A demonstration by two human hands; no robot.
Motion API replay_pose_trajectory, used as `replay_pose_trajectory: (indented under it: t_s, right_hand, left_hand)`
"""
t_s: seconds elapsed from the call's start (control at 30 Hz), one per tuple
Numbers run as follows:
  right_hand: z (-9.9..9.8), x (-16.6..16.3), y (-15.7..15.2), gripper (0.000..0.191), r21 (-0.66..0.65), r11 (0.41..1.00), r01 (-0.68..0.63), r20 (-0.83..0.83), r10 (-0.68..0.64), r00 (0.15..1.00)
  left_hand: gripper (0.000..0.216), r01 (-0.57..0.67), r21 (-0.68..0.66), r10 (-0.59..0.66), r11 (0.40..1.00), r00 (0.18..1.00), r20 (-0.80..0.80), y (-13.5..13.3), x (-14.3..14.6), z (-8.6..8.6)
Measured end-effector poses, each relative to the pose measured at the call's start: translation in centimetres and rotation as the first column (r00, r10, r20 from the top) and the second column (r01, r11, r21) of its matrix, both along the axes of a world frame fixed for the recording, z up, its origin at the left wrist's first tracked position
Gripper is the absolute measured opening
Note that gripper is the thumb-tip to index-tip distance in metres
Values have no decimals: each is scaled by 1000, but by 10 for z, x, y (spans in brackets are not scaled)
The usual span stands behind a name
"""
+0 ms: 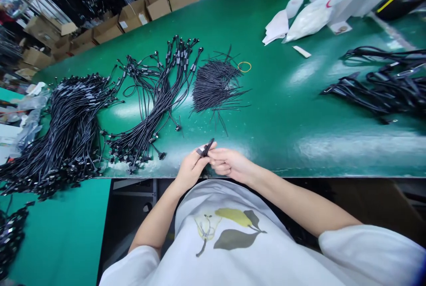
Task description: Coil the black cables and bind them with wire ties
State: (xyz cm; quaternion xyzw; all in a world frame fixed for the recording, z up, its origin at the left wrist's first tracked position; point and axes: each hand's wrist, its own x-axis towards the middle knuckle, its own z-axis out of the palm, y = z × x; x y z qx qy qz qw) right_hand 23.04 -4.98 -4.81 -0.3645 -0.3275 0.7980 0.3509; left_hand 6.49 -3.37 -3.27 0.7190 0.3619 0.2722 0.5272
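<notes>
Close to my body, at the front edge of the green table, both hands meet around a small folded black cable [207, 147]. My left hand [190, 168] is closed on it, and a grey-silver connector part shows by the fingers. From the other side, the fingers of my right hand [233, 164] press together at the cable; what exactly they pinch is hidden. Beyond my hands lies a pile of short black ties [214, 84], thin and loose. A bunch of black cables with connector ends [159, 104] is spread to the left of that pile.
A larger cable heap [73, 122] covers the table's left side. Coiled black cables [379, 86] lie at the right. A yellow rubber band [244, 67] rests beside the ties. White bags [309, 20] sit at the back right, and cardboard boxes [133, 13] line the far edge.
</notes>
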Motion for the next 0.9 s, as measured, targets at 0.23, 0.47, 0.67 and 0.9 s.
replay_pose_trajectory:
  t_s: [0.23,0.47,0.67,0.9]
  right_hand:
    - [17,12,-15,28,729,650,-214,587,-434,684]
    - [26,29,17,35,577,-83,-812,574,-666,476]
    - [-2,36,19,32,420,-121,-899,643,-659,390]
    - [6,41,11,30,464,103,-880,708,-640,298]
  left_hand:
    - [38,-264,-256,278,930,961,18,8,2,2]
    - [53,27,-437,-54,899,997,-49,8,-3,3]
    - [51,141,-539,-169,830,986,-2,5,-13,9]
    - [50,221,-520,-260,825,966,-2,11,-20,21]
